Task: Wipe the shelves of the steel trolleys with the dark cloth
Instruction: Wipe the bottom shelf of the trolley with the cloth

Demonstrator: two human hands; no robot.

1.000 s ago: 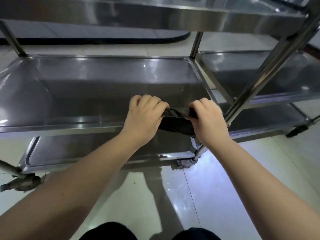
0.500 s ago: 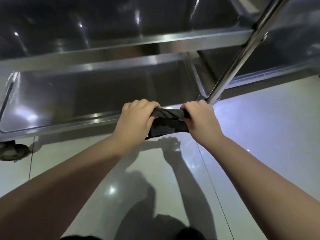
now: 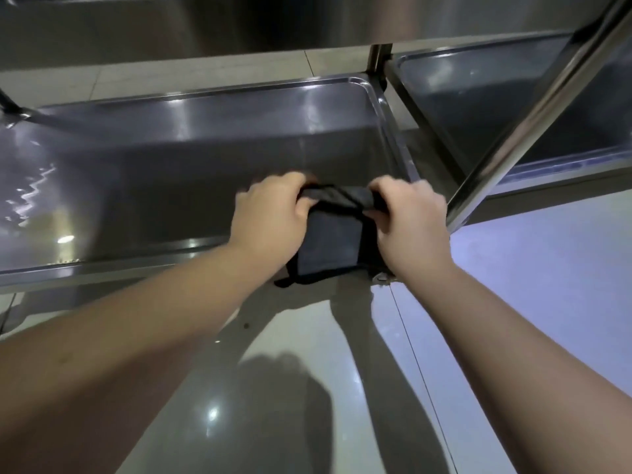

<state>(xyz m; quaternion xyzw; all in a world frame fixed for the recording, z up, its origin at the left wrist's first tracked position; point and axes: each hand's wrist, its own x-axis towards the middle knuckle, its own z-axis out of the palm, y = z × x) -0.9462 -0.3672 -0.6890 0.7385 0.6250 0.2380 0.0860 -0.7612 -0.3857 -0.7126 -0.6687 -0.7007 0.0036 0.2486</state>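
As their fingers are wrapping round its twisted upper edge, the left hand point(image 3: 270, 217) and the right hand point(image 3: 412, 218) are holding the dark cloth point(image 3: 331, 241) taut between them. Its folded lower part is hanging over the near rim of the steel shelf point(image 3: 164, 172), close to that shelf's right corner. A slanting upright post point(image 3: 533, 107) is standing just beside the right hand, and a second trolley's shelf point(image 3: 478, 104) is lying beyond it. Floor tiles point(image 3: 533, 268) are catching the arms' shadows.
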